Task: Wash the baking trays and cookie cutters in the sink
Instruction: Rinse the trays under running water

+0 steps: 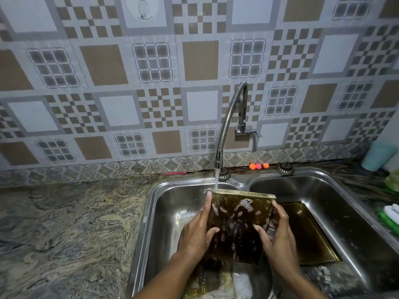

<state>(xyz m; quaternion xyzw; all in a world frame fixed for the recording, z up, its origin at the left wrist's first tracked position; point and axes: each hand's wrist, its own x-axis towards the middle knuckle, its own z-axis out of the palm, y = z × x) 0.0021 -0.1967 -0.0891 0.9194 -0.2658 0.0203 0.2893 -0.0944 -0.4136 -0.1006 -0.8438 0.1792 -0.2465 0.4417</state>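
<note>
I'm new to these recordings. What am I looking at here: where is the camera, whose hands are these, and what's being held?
No machine here: the picture comes from a camera worn on a person's head, looking down at their bare hands. The left hand and right hand grip the side edges of a dark, soapy baking tray, tilted under water running from the faucet into the left basin of a double sink. A second tray lies in the right basin. Around the sink is a marbled stone countertop; three orange and pink balls sit behind it, a teal cup at far right.
</note>
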